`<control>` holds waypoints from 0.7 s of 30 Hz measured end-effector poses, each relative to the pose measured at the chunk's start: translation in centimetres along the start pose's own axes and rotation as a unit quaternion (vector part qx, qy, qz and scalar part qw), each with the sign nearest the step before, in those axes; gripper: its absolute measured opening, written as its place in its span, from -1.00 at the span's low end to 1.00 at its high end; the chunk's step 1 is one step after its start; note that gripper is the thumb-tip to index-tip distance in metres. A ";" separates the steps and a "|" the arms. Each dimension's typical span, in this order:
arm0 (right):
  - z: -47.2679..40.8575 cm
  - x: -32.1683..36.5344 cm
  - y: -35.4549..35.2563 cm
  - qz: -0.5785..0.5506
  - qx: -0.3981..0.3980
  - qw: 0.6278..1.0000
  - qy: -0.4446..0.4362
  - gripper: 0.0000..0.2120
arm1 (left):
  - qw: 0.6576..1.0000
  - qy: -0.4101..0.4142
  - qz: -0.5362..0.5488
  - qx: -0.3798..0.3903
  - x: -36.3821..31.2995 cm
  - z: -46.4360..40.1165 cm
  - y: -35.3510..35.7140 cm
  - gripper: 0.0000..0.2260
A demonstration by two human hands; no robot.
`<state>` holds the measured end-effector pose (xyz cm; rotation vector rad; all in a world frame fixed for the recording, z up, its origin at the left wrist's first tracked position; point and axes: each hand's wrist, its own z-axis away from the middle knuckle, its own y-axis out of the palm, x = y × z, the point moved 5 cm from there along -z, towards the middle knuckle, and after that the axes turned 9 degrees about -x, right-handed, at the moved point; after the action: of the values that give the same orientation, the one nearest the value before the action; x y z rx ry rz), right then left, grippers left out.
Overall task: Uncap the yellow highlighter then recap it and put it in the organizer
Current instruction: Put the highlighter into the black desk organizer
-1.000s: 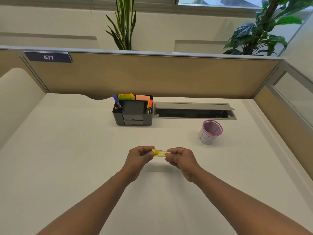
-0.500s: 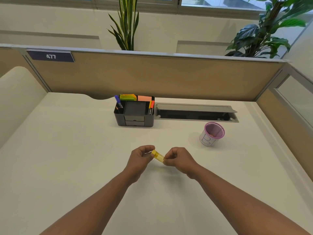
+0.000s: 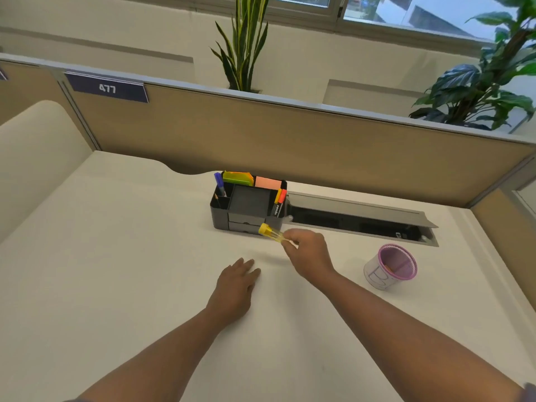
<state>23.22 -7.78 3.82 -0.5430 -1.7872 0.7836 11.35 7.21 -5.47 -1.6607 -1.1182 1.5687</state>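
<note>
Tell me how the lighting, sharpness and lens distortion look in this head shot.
Head view: soft even daylight, no glare; faint shadow on the desk under the right hand. Yellow highlighter slightly motion-blurred; organizer fairly sharp. Wide-angle lens bows the partition.

highlighter rear end hidden inside right hand; cap seam blurred; organizer drawer partly behind highlighter.

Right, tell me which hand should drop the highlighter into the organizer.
The right hand. It already grips the yellow highlighter and is raised just in front of the black organizer. The left hand lies flat on the desk, empty and farther back.
</note>
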 end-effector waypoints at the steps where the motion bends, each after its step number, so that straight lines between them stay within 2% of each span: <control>1: -1.1 0.7 0.3 -0.001 -0.011 1.000 -0.023 -0.88 | 1.000 0.002 0.000 -0.001 0.3 -0.5 0.1 -0.62; 5: -5.0 3.3 1.8 0.024 -0.032 0.992 -0.121 -0.91 | 0.999 0.031 0.018 -0.032 1.5 -2.5 0.1 -0.63; 8: -7.3 4.4 3.3 0.039 -0.030 0.987 -0.155 -0.90 | 0.998 0.046 0.024 -0.046 2.3 -3.6 0.0 -0.65; 21: -9.3 3.6 7.4 0.030 -0.012 0.989 -0.146 -0.90 | 0.995 0.067 0.003 -0.068 3.3 -4.9 0.2 -0.64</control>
<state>30.70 2.03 2.82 -0.5195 -2.0584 0.9219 16.01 10.63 -6.63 -1.8312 -1.1729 1.3883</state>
